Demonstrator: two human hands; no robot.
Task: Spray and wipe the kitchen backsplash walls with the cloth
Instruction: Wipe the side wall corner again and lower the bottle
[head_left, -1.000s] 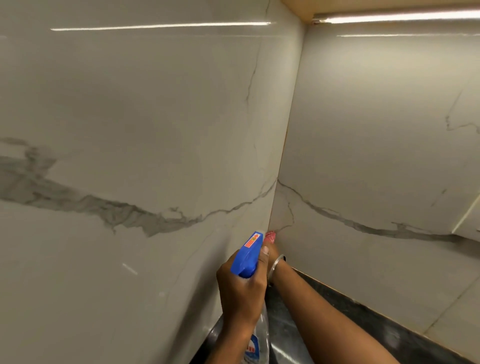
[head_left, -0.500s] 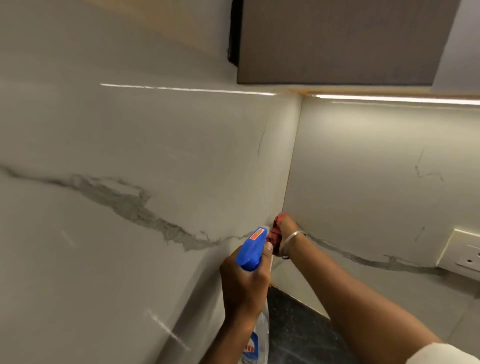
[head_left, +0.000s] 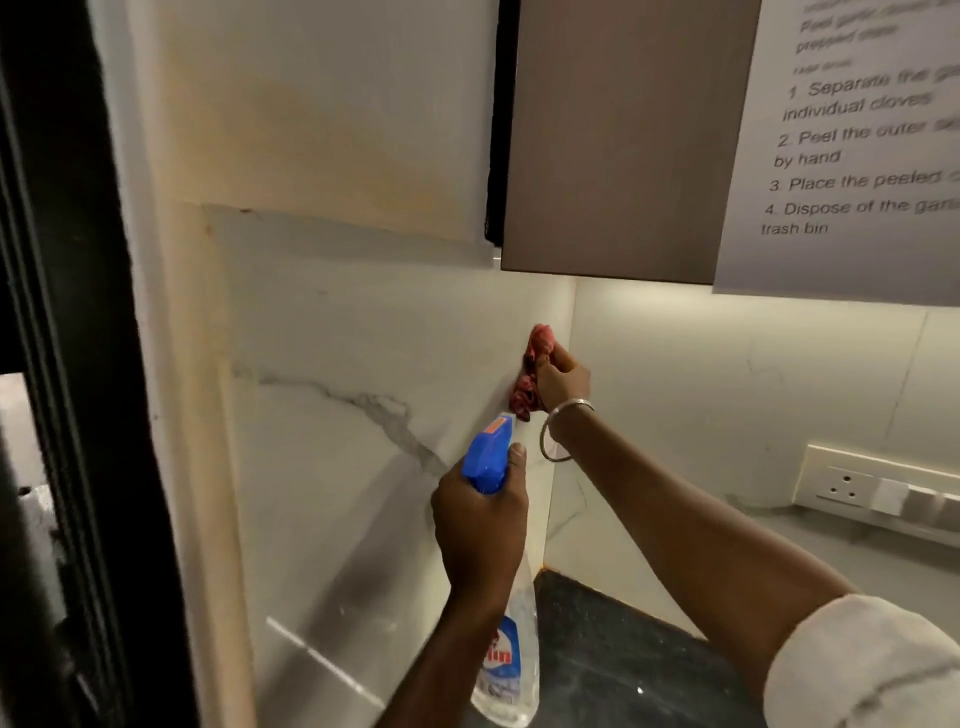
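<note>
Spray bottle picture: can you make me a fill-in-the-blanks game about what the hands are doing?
1. The left hand grips a spray bottle whose nozzle head is ____.
2. The right hand presses a red ____ against the backsplash wall near the corner.
3. A silver bangle hangs on the ____ wrist.
4. On the printed sheet stuck to the cabinet, step 2 begins with the word ____.

Missing words: blue; cloth; right; Peel.
</note>
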